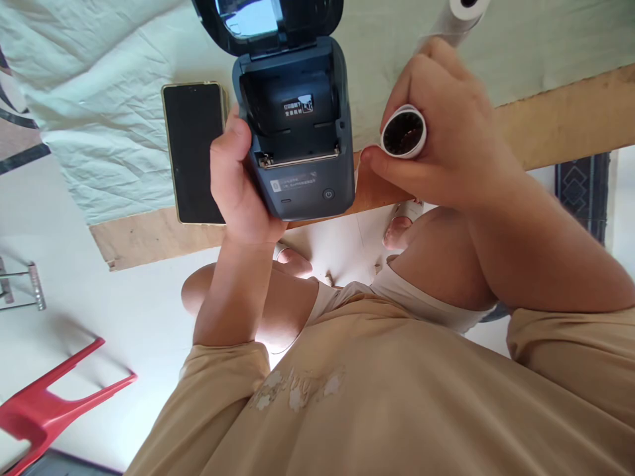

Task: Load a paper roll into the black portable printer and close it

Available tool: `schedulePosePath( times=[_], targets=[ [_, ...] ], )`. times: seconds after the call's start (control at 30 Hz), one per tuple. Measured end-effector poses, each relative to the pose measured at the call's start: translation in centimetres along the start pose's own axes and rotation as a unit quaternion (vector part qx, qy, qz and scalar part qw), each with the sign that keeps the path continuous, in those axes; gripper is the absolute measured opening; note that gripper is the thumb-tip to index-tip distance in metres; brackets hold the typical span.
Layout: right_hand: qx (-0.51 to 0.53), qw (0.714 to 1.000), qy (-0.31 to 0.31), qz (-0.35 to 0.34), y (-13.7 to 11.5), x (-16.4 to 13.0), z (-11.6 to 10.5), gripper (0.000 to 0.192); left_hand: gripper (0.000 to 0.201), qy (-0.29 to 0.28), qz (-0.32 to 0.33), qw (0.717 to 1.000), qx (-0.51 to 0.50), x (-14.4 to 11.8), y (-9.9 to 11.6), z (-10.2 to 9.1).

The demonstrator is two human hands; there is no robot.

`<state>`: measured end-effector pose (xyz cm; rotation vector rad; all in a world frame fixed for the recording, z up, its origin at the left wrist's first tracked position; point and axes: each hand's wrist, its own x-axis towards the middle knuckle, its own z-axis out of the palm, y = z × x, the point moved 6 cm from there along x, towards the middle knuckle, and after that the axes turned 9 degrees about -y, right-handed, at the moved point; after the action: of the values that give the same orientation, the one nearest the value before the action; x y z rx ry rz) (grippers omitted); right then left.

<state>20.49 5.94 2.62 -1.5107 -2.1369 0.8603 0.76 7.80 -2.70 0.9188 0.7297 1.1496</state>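
Observation:
My left hand (243, 175) grips a dark blue portable label printer (297, 178) by its left side, thumb along the edge. The printer's lid (282, 20) is swung up, and its paper bay shows a small printed sticker and no roll inside. To the right, my right hand (441, 125) is closed around a small white paper roll (421, 135), whose dark hollow core faces up. Beyond that hand, another white roll (459, 20) stands at the top edge of the view, partly cut off.
A black-screened smartphone (194, 152) lies left of the printer on the pale green cloth (114, 119). The table's bare wooden edge (143, 238) runs in front of my legs. A red plastic stool (44, 410) is on the floor at lower left.

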Motion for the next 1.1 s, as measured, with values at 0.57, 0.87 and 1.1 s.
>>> schedulePosePath(
  times=[0.57, 0.87, 1.1],
  targets=[
    [0.148, 0.988, 0.036, 0.003, -0.2, -1.0, -0.9, 0.03, 0.061, -0.04, 0.05, 0.996, -0.063, -0.4, 0.2, 0.2],
    [0.312, 0.934, -0.103, 0.138, 0.5, -0.5, 1.1, 0.054, 0.057, -0.016, 0.003, 0.998, -0.068, -1.0, 0.6, 1.4],
    [0.339, 0.92, -0.12, 0.157, 0.4, -0.8, 1.8, 0.037, 0.066, -0.051, 0.035, 0.996, -0.068, -0.6, 0.4, 0.9]
  ],
)
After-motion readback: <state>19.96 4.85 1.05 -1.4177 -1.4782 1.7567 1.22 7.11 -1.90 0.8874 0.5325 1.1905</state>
